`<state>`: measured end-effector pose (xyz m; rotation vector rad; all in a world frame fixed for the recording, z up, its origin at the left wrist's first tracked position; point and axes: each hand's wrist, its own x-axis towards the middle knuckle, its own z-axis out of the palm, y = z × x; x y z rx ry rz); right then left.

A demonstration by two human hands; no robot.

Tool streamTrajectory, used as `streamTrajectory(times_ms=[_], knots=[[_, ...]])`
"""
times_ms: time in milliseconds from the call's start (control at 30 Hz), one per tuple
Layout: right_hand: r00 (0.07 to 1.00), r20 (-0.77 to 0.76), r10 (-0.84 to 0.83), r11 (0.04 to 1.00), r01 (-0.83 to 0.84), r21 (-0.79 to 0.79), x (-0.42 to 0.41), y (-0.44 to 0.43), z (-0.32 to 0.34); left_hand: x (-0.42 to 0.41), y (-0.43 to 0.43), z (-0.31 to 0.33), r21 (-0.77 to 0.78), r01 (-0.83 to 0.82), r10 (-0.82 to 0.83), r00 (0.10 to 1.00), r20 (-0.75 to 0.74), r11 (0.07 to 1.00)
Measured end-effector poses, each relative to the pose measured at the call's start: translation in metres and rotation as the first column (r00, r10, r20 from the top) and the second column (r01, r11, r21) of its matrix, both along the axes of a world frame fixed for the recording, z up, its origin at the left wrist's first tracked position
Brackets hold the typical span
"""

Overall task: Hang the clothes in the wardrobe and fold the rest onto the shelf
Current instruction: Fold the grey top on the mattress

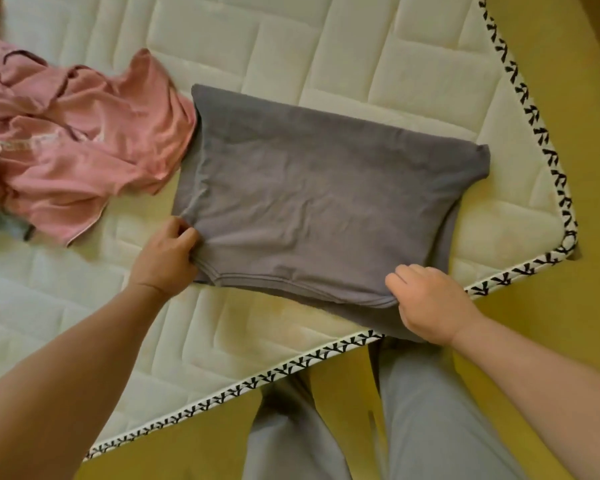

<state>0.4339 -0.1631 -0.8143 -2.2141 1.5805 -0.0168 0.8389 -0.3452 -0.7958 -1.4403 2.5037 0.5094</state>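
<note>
Quilted white mattress fills most of the view. Its black-&-white trim runs across in front of you & turns a corner at approx 3 o'clock, w/ yellow floor beyond. The grey garment, already folded to a rough rectangle, lies flat on the mattress dead ahead at 12, long axis approx 10-to-4, hem twd you.

Your left hand pinches the near-left corner, fingers curled into the cloth. Your right hand grips the near-right corner, fingers curled over the hem, right by the mattress edge. Both hands sit on the same long edge, so neither is nearer. I'd judge the next fold goes either away from you twd 12 or end-to-end along the long axis.

Room: bare mattress past the far edge at 12–1 is open. It's tight at 10, where the pink heap touches the garment's far-left end, so a lift there could drag it. At 4 the garment's right end is near the trim. Can't tell if cloth overhangs under your right hand, so pull inward, not out.
</note>
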Motion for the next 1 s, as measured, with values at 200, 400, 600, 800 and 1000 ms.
streamTrajectory(times_ms=[200,400,600,800,1000], knots=[[1.000,0.012,-0.001,0.997,0.000,0.076,-0.001,0.014,-0.001,0.018,0.012,-0.006,-0.004,0.144,-0.144,0.989,0.015,0.990],[0.948,-0.287,0.137,0.920,-0.014,0.392,0.019,0.009,0.005,0.004,0.010,-0.010,0.095,0.182,-0.204,0.914,0.350,0.979],[0.964,-0.186,-0.188,0.961,0.220,0.170,0.001,-0.049,0.018,-0.055,-0.051,0.019,-0.078,0.095,-0.051,0.894,0.446,0.992],[0.739,-0.362,-0.568,0.756,0.642,0.124,-0.078,-0.148,0.017,-0.136,-0.162,0.017,-0.064,-0.058,0.074,0.951,0.301,0.996],[0.793,-0.252,-0.555,0.651,0.603,0.462,-0.126,-0.186,0.009,-0.177,-0.213,0.001,0.172,0.082,-0.172,0.769,0.616,0.982]])
